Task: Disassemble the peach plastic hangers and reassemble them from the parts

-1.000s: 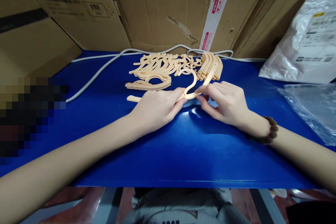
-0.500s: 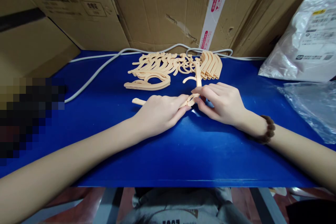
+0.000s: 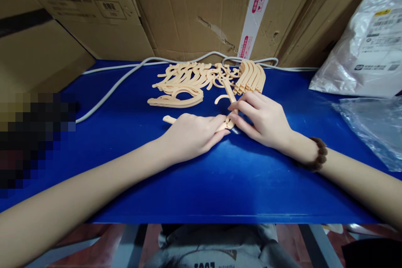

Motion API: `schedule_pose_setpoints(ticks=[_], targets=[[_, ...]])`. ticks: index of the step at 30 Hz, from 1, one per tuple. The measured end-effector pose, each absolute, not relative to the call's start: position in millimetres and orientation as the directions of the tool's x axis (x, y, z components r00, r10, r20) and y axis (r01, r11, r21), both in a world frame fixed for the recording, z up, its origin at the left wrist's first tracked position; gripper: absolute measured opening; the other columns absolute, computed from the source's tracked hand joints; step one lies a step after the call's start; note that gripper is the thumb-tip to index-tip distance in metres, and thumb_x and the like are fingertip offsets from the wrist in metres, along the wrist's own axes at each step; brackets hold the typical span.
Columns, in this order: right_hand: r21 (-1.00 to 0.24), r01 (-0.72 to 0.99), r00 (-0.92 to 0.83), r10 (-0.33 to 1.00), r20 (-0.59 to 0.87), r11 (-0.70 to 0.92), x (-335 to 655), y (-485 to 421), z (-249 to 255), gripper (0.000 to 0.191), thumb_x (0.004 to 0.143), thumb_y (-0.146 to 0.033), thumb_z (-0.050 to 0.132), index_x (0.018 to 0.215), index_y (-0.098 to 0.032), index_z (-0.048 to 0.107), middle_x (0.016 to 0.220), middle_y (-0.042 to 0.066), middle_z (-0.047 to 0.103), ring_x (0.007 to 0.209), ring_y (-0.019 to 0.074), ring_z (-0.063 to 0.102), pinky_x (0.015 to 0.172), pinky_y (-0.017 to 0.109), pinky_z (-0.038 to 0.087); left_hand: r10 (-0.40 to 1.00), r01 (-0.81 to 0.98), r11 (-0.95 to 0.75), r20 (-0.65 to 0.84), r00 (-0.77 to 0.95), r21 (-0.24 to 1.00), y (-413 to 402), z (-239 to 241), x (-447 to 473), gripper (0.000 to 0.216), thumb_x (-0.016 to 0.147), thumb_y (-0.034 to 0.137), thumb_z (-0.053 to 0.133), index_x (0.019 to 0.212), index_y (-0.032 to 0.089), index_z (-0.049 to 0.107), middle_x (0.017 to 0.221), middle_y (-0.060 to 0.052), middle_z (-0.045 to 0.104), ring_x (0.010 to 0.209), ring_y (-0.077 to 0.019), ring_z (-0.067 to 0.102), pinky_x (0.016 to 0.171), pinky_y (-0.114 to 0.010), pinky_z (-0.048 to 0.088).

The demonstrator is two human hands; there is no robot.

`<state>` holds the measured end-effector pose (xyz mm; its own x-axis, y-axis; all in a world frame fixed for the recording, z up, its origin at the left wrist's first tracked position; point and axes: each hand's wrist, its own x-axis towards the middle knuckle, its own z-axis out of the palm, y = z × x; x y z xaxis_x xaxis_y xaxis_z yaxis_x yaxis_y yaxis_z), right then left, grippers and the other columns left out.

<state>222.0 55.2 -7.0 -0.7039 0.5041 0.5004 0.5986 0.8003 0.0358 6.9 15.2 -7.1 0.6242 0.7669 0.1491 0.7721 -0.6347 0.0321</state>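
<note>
A beige plastic folding hanger (image 3: 230, 91) is between my two hands, its parts meeting at a joint near my fingertips. My left hand (image 3: 191, 138) is closed over one arm of it, whose flat end (image 3: 169, 119) sticks out on the left. The fingers of my right hand (image 3: 262, 117) pinch the other arm close to the joint. That arm points away from me and leans left, with a curved hook (image 3: 221, 98) beside it. My palms cover part of the hanger.
Behind my hands lie folded hangers (image 3: 179, 102), a pile of loose curved parts (image 3: 185, 74) and a row of nested arms (image 3: 253, 76). A white cable (image 3: 116, 88) runs along the back by cardboard boxes (image 3: 188, 12). Plastic bags (image 3: 354, 54) are at right on the blue table (image 3: 194, 192).
The hanger arm at my right hand has swung from nearly straight to a leftward lean, and the hook has shifted left with it. My left hand keeps its hold.
</note>
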Motion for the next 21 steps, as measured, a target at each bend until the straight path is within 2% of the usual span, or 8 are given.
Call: schedule_pose_setpoints(ticks=[7, 12, 16, 21], targets=[[-0.012, 0.568, -0.707, 0.496, 0.505, 0.823, 222.5, 55.4, -7.4, 0.035, 0.103, -0.038, 0.042, 0.100, -0.015, 0.068, 0.094, 0.010, 0.065, 0.084, 0.0209, 0.059, 0.074, 0.033, 0.046, 0.709, 0.732, -0.681, 0.234, 0.666, -0.023, 12.9, -10.6, 6.5, 0.035, 0.104, 0.044, 0.045, 0.110, 0.017, 0.065, 0.095, -0.006, 0.078, 0.074, -0.0231, 0.074, 0.050, -0.028, 0.033], [-0.125, 0.613, -0.640, 0.583, 0.500, 0.780, 222.1, 56.0, -8.1, 0.031, 0.100, -0.044, 0.049, 0.100, -0.018, 0.065, 0.096, 0.009, 0.064, 0.086, 0.0220, 0.061, 0.075, 0.033, 0.047, 0.633, 0.671, -0.740, 0.294, 0.716, -0.042, 11.0, -10.7, 6.4, 0.032, 0.105, 0.037, 0.043, 0.119, 0.018, 0.064, 0.101, -0.006, 0.078, 0.081, -0.0194, 0.074, 0.053, -0.027, 0.038], [-0.189, 0.619, -0.603, 0.615, 0.508, 0.762, 222.5, 57.9, -9.1, 0.015, 0.093, -0.029, 0.051, 0.099, -0.020, 0.062, 0.099, 0.008, 0.064, 0.090, 0.0225, 0.061, 0.078, 0.034, 0.046, 0.583, 0.629, -0.777, 0.329, 0.742, -0.041, 11.3, -12.2, 5.5, 0.031, 0.106, 0.034, 0.041, 0.120, 0.019, 0.065, 0.102, -0.003, 0.076, 0.087, -0.0168, 0.073, 0.059, -0.026, 0.043], [-0.184, 0.662, -0.560, 0.643, 0.523, 0.726, 223.4, 61.4, -9.7, 0.011, 0.084, -0.020, 0.052, 0.093, -0.021, 0.058, 0.096, 0.007, 0.064, 0.091, 0.0247, 0.059, 0.082, 0.037, 0.041, 0.544, 0.612, -0.788, 0.387, 0.745, -0.070, 13.5, -13.0, 4.6, 0.031, 0.105, 0.032, 0.043, 0.113, 0.018, 0.069, 0.094, -0.001, 0.075, 0.085, -0.0161, 0.070, 0.064, -0.028, 0.043]])
